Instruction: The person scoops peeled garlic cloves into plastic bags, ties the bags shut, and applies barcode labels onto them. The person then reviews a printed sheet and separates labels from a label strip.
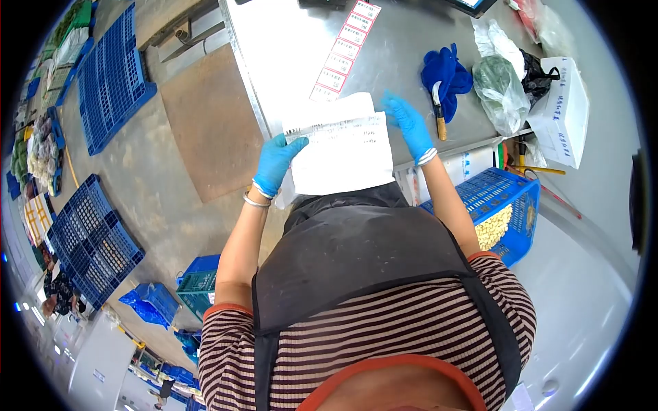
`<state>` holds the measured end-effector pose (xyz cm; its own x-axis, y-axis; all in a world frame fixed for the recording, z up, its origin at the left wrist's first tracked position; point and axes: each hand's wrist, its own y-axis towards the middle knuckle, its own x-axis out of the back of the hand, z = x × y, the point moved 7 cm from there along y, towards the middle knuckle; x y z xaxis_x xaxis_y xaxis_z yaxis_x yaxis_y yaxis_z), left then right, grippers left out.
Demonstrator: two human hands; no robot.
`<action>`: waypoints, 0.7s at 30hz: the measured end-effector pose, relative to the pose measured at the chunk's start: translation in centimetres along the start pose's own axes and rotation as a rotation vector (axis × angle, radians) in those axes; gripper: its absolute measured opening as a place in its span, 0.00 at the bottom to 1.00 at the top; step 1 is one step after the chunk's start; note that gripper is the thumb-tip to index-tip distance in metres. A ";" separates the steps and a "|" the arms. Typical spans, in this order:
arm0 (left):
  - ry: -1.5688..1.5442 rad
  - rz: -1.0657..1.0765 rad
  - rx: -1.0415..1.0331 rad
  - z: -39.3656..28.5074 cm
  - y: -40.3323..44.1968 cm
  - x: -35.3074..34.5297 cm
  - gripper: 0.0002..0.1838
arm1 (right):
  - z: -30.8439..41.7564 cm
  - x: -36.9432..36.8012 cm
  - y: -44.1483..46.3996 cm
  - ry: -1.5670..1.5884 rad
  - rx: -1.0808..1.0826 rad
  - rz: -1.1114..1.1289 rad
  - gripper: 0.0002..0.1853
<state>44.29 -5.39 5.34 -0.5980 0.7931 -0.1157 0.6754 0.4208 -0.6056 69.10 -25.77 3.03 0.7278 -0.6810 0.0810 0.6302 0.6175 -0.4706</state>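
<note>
My left hand [275,163], in a blue glove, grips the left edge of white paper sheets [343,161] with printed lines near the top. The sheets lie in front of my dark apron, at the edge of a metal table [404,55]. My right hand [409,125], also gloved in blue, is beside the upper right edge of the paper with its fingers stretched out. Beyond the sheets, a strip of white labels with red borders [347,48] lies on the table.
Right of my right hand lie a blue cloth [449,75], a knife [439,113], a bagged green item [500,89] and a white box [563,113]. A blue crate [524,212] stands below the table. Blue pallets [113,79] and a distant person [60,294] are at left.
</note>
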 end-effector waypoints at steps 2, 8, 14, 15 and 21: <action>0.025 -0.023 0.021 -0.2 -0.1 0.2 0.15 | 4.1 -1.0 -1.0 -0.294 0.224 -0.005 0.34; 0.001 -0.028 -0.063 -1.3 0.5 0.3 0.16 | 9.2 -4.5 -0.4 -0.693 0.586 0.204 0.18; 0.169 -0.137 -0.259 -3.6 -3.3 1.3 0.37 | 11.2 -1.9 -4.2 -0.716 0.405 0.322 0.09; 0.491 -0.162 -0.307 -4.6 -4.5 1.5 0.47 | 11.0 -1.4 -4.8 -0.702 0.382 0.350 0.09; 0.776 0.022 -0.666 -8.1 -5.0 -3.6 0.34 | 9.7 -2.0 -5.2 -0.475 0.181 0.399 0.08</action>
<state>46.59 -6.80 15.11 -0.2979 0.7701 0.5640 0.9270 0.3743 -0.0214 66.97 -23.76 13.88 0.9299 -0.1627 0.3298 0.2918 0.8723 -0.3924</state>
